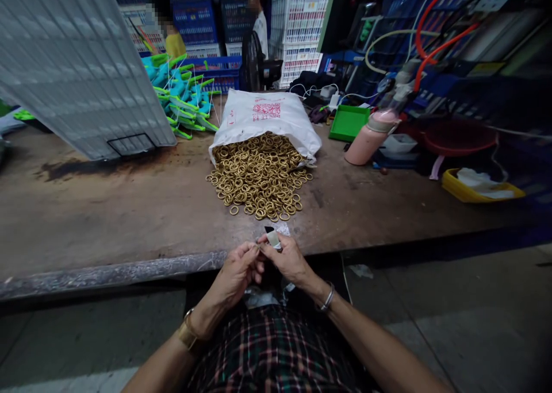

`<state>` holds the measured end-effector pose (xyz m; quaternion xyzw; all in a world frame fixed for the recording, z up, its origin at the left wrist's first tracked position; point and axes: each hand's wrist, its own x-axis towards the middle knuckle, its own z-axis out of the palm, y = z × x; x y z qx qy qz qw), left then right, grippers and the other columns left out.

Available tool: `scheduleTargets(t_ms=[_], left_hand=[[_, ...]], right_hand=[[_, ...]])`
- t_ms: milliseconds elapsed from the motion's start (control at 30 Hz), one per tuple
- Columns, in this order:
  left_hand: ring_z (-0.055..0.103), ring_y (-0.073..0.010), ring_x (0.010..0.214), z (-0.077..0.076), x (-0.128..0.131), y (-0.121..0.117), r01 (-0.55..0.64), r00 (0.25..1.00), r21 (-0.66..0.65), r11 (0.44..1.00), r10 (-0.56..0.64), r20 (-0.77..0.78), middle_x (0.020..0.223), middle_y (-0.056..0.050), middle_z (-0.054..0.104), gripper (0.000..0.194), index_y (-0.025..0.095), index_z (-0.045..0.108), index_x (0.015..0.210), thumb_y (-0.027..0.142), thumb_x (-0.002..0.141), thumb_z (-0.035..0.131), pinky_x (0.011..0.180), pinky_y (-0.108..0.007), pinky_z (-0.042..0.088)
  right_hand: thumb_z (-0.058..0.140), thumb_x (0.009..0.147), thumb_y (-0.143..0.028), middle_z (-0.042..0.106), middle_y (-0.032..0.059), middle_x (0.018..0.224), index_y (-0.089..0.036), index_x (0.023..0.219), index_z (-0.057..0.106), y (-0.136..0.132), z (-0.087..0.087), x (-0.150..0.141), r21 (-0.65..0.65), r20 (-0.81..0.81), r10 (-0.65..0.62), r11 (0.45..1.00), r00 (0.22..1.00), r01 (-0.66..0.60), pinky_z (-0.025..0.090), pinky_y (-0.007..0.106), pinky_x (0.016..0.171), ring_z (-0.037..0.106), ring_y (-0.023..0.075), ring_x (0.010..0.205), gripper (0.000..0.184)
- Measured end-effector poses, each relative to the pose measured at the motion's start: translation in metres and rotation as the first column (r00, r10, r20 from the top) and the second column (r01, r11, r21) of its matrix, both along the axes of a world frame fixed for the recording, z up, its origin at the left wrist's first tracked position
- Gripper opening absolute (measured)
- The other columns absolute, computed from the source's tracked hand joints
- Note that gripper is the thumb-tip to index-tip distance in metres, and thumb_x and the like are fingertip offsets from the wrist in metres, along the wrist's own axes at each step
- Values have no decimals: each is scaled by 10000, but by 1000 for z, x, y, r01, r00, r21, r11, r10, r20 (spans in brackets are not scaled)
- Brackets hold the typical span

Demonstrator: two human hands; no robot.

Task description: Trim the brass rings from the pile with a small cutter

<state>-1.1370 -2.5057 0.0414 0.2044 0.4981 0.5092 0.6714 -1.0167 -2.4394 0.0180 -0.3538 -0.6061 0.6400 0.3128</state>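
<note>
At the table's front edge, my left hand (242, 268) and my right hand (290, 261) meet with their fingertips pinched together. What they pinch is too small and covered to make out. A pale band or strip (273, 239) shows at the index finger of my right hand, with a small dark piece (269, 229) just beyond it. Directly ahead, a heap of gold-coloured rings (259, 177) spills from the mouth of a white sack (241, 114) with red print, lying on its side. Several rings lie loose near my hands.
A brown wooden table (142, 209) spans the view. On the left stand a grey ribbed panel (86, 65) and green-and-turquoise plastic pieces (181, 94). Rightward are a green tray (348, 122), a pink bottle (366, 140) and a yellow basket (468, 193). Two people are behind stacked crates and a fan (252, 60).
</note>
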Motion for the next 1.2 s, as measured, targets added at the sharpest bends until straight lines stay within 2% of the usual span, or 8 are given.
scheduleTargets(t_ms=[167,300,400,633,867,1000,1100,1200], left_hand=[[471,-59,519,2,0,-1,-18,996,-16,1000,20,91,721,-9,530,292,127,540,788,390,721,647,419,-166,392],[472,-58,529,6,0,-3,-13,983,5,1000,12,181,729,0,506,242,133,523,821,338,748,630,426,-163,389],[456,-57,492,8,0,-6,12,986,27,1000,-16,166,705,11,502,229,146,501,820,336,759,614,405,-168,379],[449,-59,433,2,1,-12,61,985,122,991,-40,-167,573,28,512,237,143,493,786,374,810,538,446,-184,399],[456,-65,449,-4,0,-15,51,984,181,982,-19,-175,580,32,512,207,155,491,792,357,839,498,467,-197,393],[450,-69,450,1,0,-15,16,985,194,981,18,-174,555,33,500,208,153,492,774,351,839,500,474,-203,400],[448,-69,449,4,1,-14,-16,980,193,981,53,-192,553,36,499,206,155,494,777,353,828,517,470,-203,405],[448,-70,446,2,0,-13,-24,973,188,982,66,-223,538,42,492,212,156,492,774,361,823,523,474,-202,407]], right_hand=[[566,741,-428,494,-47,584,-171,776,534,-1,-2,2,-174,-52,-15,985,999,6,318,191,418,382,60,441,261],[597,709,-450,509,-47,593,-171,793,511,-3,-6,0,-307,-166,-42,952,985,-11,295,176,390,363,48,421,304],[599,711,-447,513,-45,601,-172,797,517,-3,-6,0,-314,-193,-27,949,981,-36,298,173,395,370,48,427,300],[592,736,-448,460,-59,559,-171,774,535,-3,-4,0,-81,-31,65,994,997,-67,319,185,451,382,62,470,285],[522,791,-433,478,-41,598,-165,786,548,-3,2,-3,-6,2,75,997,997,-75,346,187,491,400,72,515,269],[461,826,-415,458,-36,578,-159,826,551,1,-2,-1,47,58,-72,996,996,69,362,196,485,412,84,507,271],[438,847,-310,533,-5,651,-166,896,554,1,-4,3,317,147,-128,945,981,75,398,214,551,481,106,572,192],[402,843,-181,599,43,790,-172,941,551,-5,-3,7,610,193,-78,790,978,-58,412,230,636,535,127,687,179]])
